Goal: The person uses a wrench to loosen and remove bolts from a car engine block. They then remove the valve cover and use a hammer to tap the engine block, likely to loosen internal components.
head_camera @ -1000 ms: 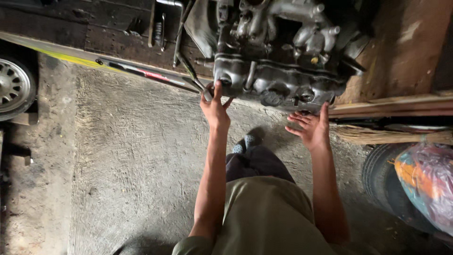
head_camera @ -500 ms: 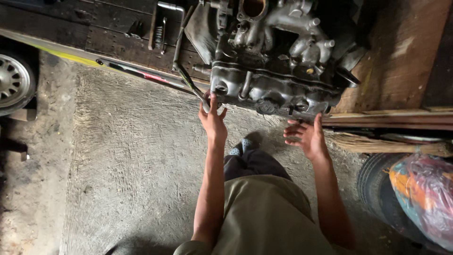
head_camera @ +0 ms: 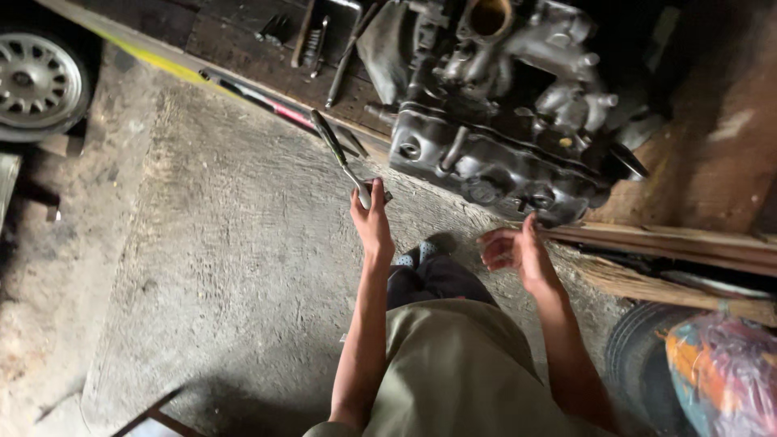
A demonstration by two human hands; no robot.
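Ratchet wrench (head_camera: 344, 162), long-handled and dark-gripped, is shown held at its metal head end by the left hand (head_camera: 371, 222), whose fingers are closed around it; the handle is seen slanting up and away to the left above the concrete floor (head_camera: 227, 267). A small dark part, possibly a socket, is seen at the fingertips, but its kind cannot be told. The right hand (head_camera: 518, 252) is shown empty, with fingers loosely curled and the palm turned inward, just below the lower edge of the engine block (head_camera: 502, 121) and not touching it. The engine block, dark and greasy, is seen resting at the upper right, beside wooden planks (head_camera: 688, 243) that run along its right side. Loose hand tools (head_camera: 312, 40) are laid on the dark boards behind the wrench. An alloy wheel (head_camera: 36, 81) is visible at the upper left edge, and a tyre (head_camera: 639, 364) with a colourful plastic bag (head_camera: 724, 372) is seen at the lower right. Both forearms are extended forward from an olive-green garment (head_camera: 453, 380).
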